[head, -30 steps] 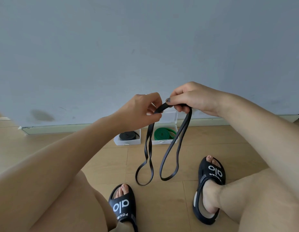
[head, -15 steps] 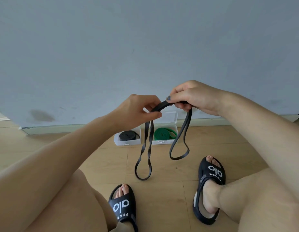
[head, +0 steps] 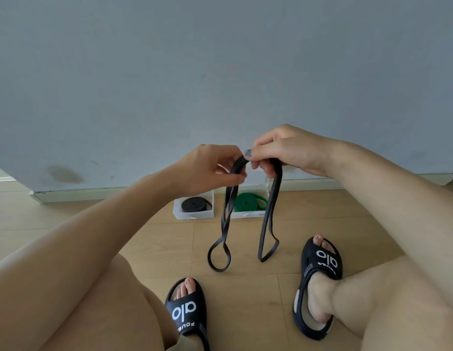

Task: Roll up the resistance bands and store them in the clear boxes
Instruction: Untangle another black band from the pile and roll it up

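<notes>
Since half a second ago the right-hand loop of the black band (head: 271,219) has dropped lower again, its bottom now nearly level with the left loop; both hands have kept their place in front of the wall (head: 220,72).

Left to right: the left hand (head: 207,171) is raised at mid-frame, thumb and fingers pinched on the band's upper bend. From that pinch a doubled length hangs down, the two strands crossing once and opening into a small loop that ends just above the floor (head: 157,249); whether it touches I cannot tell. Behind it on the floor, against the skirting, sits a clear box (head: 193,215) holding a rolled black band (head: 195,204). Just beside it to the right is a second clear box (head: 248,214) with a rolled green band (head: 248,202), partly crossed by the hanging strands.

The right hand (head: 286,150) is closed over the top of the band, fingers curled under it, touching the left fingertips. A second doubled length falls from this hand to a narrow, kinked loop.

Lower frame: a left foot in a black slide (head: 186,312), and a right foot in a matching slide (head: 319,274), well apart, with the hanging loops between and beyond them. Bare knees fill the bottom corners.
</notes>
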`<state>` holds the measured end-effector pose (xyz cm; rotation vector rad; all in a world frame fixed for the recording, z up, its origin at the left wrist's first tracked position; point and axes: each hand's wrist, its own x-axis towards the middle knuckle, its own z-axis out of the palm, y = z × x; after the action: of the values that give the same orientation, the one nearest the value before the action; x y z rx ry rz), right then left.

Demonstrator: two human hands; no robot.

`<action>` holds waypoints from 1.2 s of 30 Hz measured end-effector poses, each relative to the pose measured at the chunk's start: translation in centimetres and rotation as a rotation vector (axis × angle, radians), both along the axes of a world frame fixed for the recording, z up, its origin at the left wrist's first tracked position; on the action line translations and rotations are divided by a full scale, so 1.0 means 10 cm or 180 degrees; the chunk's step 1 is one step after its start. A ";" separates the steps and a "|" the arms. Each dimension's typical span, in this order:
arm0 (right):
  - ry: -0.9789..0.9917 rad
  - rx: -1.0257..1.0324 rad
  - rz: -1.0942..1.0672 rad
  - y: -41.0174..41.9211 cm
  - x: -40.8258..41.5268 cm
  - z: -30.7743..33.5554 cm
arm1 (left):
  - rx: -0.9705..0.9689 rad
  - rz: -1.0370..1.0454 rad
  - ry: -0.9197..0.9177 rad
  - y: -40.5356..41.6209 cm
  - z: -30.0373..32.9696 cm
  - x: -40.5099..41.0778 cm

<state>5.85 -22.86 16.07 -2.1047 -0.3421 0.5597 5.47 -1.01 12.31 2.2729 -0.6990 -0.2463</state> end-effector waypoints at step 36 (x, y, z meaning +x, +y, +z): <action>0.0167 0.0045 0.0038 0.01 -0.05 0.05 | -0.0119 -0.0096 0.0655 -0.01 0.02 -0.06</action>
<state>5.33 -22.76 16.56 -2.0716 -0.3279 0.6166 4.90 -1.13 12.53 2.1651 -0.6251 -0.4702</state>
